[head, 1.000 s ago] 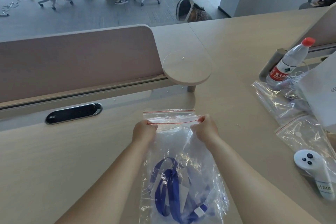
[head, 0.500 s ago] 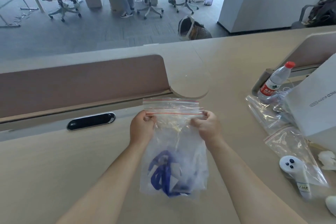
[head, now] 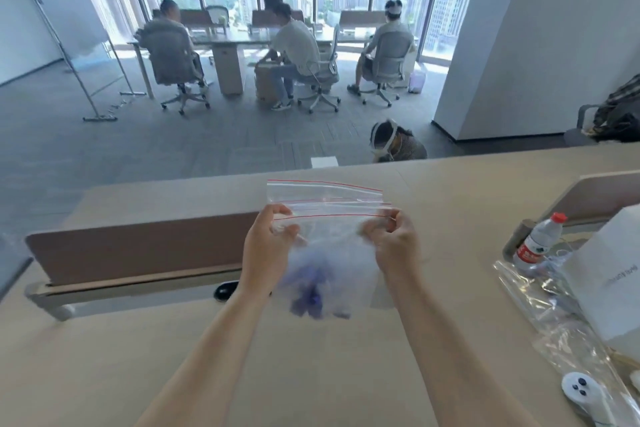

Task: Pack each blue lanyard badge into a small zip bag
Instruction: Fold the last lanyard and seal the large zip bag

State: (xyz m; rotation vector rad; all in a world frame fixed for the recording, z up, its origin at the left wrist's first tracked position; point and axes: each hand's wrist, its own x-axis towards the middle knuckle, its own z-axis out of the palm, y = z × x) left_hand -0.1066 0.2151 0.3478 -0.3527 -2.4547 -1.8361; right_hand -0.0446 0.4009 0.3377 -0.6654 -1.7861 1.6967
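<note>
Item 1. Clear plastic zip bag with red seal lines (head: 329, 204): held up in the air above the desk, just right of the right end of the brown desk partition panel (head: 138, 253). Its mouth strip is uppermost and its top edge rises above the panel's top edge.

Item 2. Blue lanyard badge (head: 308, 291): inside the zip bag, bunched in the lower part. It is blurred, so no detail can be read.

Item 3. Left hand (head: 266, 250): pinches the bag's left edge just under the seal line, thumb to fingers.

Item 4. Right hand (head: 394, 243): fingers curled, pinches the bag's right edge at the same height. The hands are apart, with the bag stretched between them.

Item 5. Beige desk top (head: 104, 357): a bare stretch lies on the near side of the panel, left of the forearms. The far edge runs behind the panel.

Item 6. Dark oval cable slot (head: 227, 291): at the foot of the panel's right end, partly hidden by the left forearm.

Item 7. Clear water bottle with red cap and red label (head: 536, 243): upright, well right of the panel.

Item 8. Spare clear plastic bags (head: 554, 322): flat on the desk, right of the panel, beside the bottle's base.

Item 9. White paper bag (head: 609, 274): right of the bottle, at the frame edge, resting on the spare bags.

Item 10. White handheld controller with dark buttons (head: 581, 395): far right of the panel, at the near corner.
</note>
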